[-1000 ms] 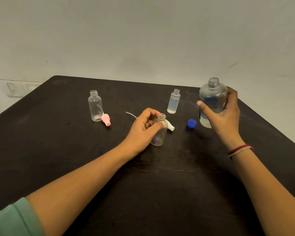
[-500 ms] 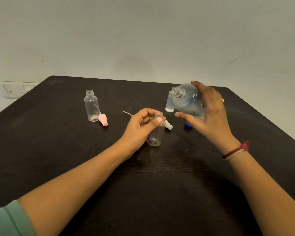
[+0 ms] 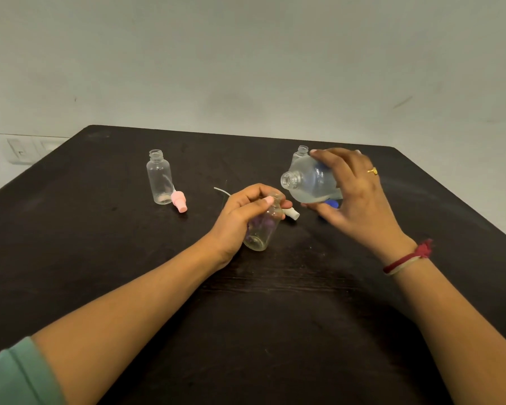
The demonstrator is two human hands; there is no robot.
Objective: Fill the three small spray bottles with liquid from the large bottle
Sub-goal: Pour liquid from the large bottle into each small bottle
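Observation:
My right hand (image 3: 354,197) grips the large clear bottle (image 3: 307,182), which lies tipped on its side in the air with its open mouth pointing left, just above and right of a small bottle's neck. That small clear spray bottle (image 3: 263,229) leans to the right in my left hand (image 3: 243,211), its base near the table. A second small bottle (image 3: 159,178) stands open and upright at the left. Only the neck of a third small bottle (image 3: 303,149) shows behind the large one.
A pink spray cap (image 3: 179,201) lies against the left bottle. A white spray cap (image 3: 291,213) with its thin dip tube (image 3: 221,190) lies behind my left hand. A blue cap (image 3: 330,203) lies under my right hand. The dark table (image 3: 275,317) ends near the wall.
My right hand lifted the large bottle from upright at the right, tipped it sideways and carried it left to the small bottle. My left hand tilted the small bottle toward it.

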